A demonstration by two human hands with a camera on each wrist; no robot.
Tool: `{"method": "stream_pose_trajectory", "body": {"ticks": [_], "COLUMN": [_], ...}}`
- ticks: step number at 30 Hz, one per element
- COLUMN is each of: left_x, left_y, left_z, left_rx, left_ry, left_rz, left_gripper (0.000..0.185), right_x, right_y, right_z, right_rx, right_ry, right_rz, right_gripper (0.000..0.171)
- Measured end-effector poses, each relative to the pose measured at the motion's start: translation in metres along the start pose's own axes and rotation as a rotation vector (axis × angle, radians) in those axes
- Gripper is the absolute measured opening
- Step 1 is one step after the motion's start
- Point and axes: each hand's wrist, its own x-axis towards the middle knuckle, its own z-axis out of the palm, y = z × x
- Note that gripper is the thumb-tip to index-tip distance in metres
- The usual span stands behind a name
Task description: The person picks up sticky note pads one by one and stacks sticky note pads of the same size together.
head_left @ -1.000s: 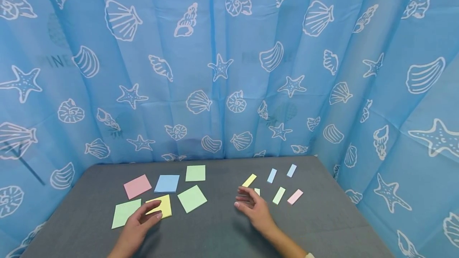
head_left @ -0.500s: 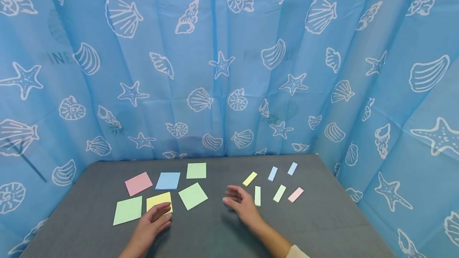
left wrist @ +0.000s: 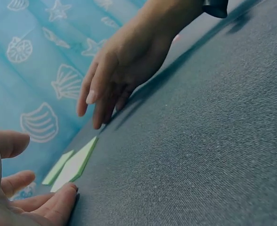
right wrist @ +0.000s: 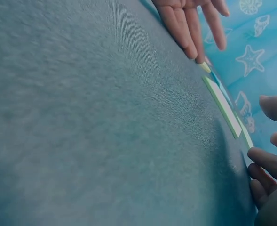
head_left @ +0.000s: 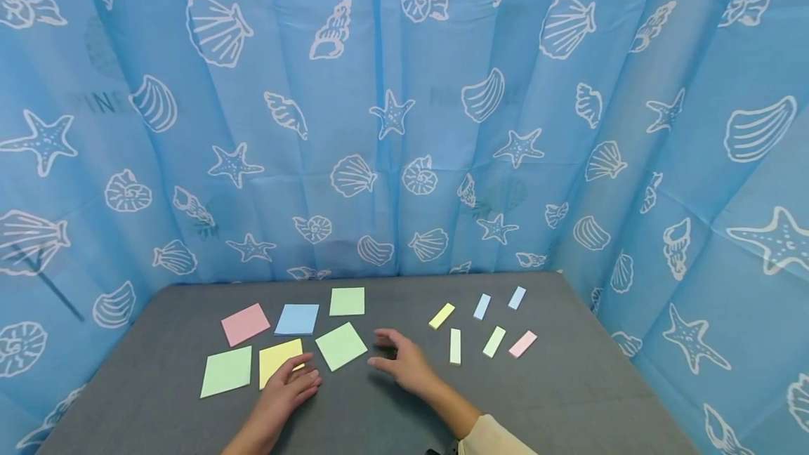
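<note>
Here the left hand lies flat w/ straight fingers, tips resting on the near edge of the yellow square pad; nothing is gripped. The right hand hovers just off the desk, fingers loosely spread and relaxed, holding nothing, its tips pointing toward the light green square pad just beside the yellow one. From the left wrist view that green pad shows as a thin low stack, so there's little edge to catch.

Judging by that, the step in hand looks like taking hold of a square pad. To do it well: keep the left fingers pressing the yellow pad so it doesn't slide on the grey cloth, and bring the right thumb & forefinger in low at a corner of the green pad rather than from the top. Lift the whole stack, not just the top sheet; a pinch too shallow prob. peels one note off. Avoid sweeping the palm across, since the blue square pad and pink square pad sit near and could get nudged. The small strips, e.g. the pale green strip, lie apart to the right.
</note>
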Motion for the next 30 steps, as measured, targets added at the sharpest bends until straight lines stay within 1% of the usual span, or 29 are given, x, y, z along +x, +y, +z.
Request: {"method": "stream_pose_trajectory", "body": {"ticks": [6,12,17,23,26,30], "left_x": [0.011,0.020,0.024,0.026,0.027,0.028], "left_y": [-0.002,-0.003,0.000,0.000,-0.001,-0.001], "left_z": [0.005,0.008,0.012,0.015,0.016,0.018], "left_rx": [0.035,0.074,0.149,0.240,0.261,0.279], "left_ry": [0.045,0.056,0.068,0.081,0.086,0.086], "left_rz": [0.015,0.059,0.074,0.064,0.058,0.071], "left_gripper": [0.050,0.052,0.053,0.054,0.054,0.054], "right_x": [0.010,0.018,0.023,0.025,0.026,0.024], "right_y": [0.000,-0.003,-0.004,-0.002,-0.001,0.001], "right_z": [0.007,0.015,0.019,0.023,0.023,0.022], "right_rx": [-0.131,-0.219,-0.246,-0.260,-0.257,-0.249], "right_ry": [-0.011,0.000,-0.011,-0.019,-0.022,-0.016], "right_rz": [-0.012,0.029,0.022,0.015,0.010,-0.004], "right_gripper": [0.051,0.052,0.052,0.052,0.052,0.051]}}
